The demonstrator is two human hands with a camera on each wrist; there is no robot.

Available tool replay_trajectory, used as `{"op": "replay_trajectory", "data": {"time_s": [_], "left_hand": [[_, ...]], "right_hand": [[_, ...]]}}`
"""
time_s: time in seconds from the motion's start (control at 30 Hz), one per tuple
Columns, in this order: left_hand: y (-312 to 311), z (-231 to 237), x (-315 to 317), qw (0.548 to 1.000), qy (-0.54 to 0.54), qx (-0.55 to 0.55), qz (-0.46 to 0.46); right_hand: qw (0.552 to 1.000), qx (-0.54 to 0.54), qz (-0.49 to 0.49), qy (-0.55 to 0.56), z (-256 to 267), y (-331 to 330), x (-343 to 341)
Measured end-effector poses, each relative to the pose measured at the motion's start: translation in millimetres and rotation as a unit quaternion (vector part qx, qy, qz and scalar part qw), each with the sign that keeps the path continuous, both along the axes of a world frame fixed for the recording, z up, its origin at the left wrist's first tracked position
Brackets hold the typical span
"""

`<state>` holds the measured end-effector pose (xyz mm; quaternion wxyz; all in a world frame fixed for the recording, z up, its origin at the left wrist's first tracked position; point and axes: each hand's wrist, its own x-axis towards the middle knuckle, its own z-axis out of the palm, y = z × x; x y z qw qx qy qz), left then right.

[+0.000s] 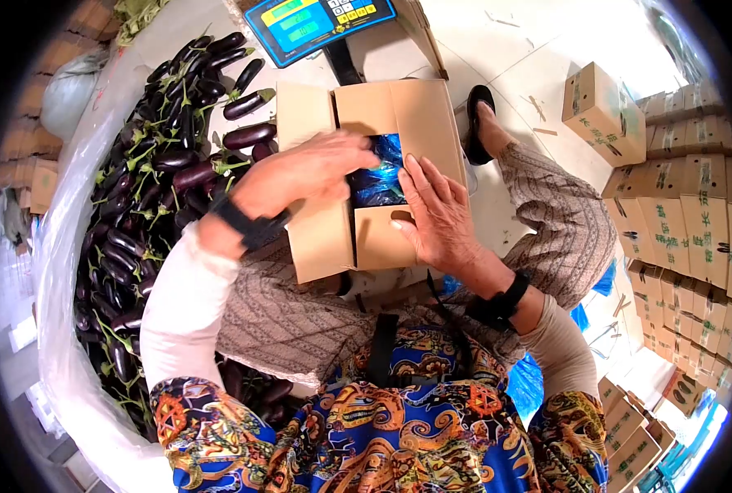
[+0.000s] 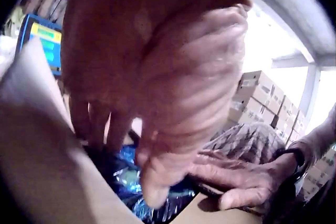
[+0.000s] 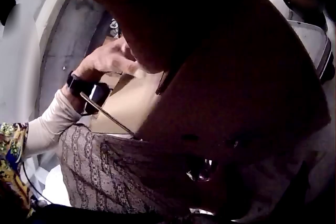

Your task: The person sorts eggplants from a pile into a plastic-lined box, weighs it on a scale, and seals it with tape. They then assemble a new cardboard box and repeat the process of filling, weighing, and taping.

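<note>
A cardboard box (image 1: 391, 238) stands between the person's legs in the head view, its top flaps partly folded in. Shiny blue plastic wrapping (image 1: 388, 164) shows through the gap; what lies under it is hidden. Over the left side of the opening stretches the left hand (image 1: 308, 168), its fingers loosely extended at the far flap and the plastic. From the left wrist view, its palm (image 2: 157, 71) hangs above the wrapping with nothing gripped. The right hand (image 1: 440, 214) rests on the right flap with fingers spread and its thumb towards the near flap. That hand is mostly dark in the right wrist view.
A large heap of eggplants (image 1: 177, 160) lies on plastic sheeting (image 1: 62, 337) to the left. Beyond the box stands a digital scale (image 1: 317, 29). Printed cartons (image 1: 670, 205) are stacked at the right, with a single carton (image 1: 600, 115) nearer. Blue bags (image 1: 526, 386) lie beside the person's right leg.
</note>
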<state>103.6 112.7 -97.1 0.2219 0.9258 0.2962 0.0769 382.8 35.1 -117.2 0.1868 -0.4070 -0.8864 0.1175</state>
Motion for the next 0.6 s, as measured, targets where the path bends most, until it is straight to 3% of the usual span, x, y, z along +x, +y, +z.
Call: {"op": "replay_trajectory", "data": {"time_s": [0.07,0.13,0.17,0.27,0.37,0.4,0.47,0.53,0.57,0.6], "left_hand": [[-12.5,43.0,13.2,0.976,0.145,-0.161,-0.014],[-49.4,48.9,15.6,0.974,0.033,-0.217,-0.051],[-62.6,78.9,45.0,0.944,0.182,-0.27,-0.046],[-90.5,71.1,64.8,0.94,0.216,-0.242,-0.108],[-119.8,39.1,79.4,0.952,0.083,-0.253,-0.148],[-137.2,44.5,93.5,0.938,0.035,-0.298,-0.173],[-147.3,59.8,109.0,0.924,0.119,-0.308,-0.191],[-122.4,78.2,98.4,0.935,0.174,-0.288,-0.115],[-105.3,85.3,93.6,0.952,0.146,-0.262,-0.067],[-88.2,77.6,80.7,0.968,0.02,-0.249,0.014]], "right_hand": [[1.0,-0.004,-0.006,0.011,4.0,0.0,-2.2],[1.0,-0.004,-0.012,0.01,2.6,-1.2,-2.0],[1.0,0.001,-0.013,0.004,1.2,-0.7,-1.7],[1.0,0.005,-0.01,0.006,0.4,-2.0,-2.1],[1.0,0.006,-0.001,0.02,0.5,-1.0,-0.2],[1.0,0.001,-0.002,0.023,1.1,-1.5,-1.2],[1.0,-0.006,-0.004,0.024,2.7,-2.2,-1.4],[1.0,0.004,0.015,0.025,0.6,-1.4,3.3],[0.999,0.012,0.027,0.022,-2.1,-0.2,6.2],[0.999,0.021,0.038,0.02,-3.1,2.1,7.9]]}}
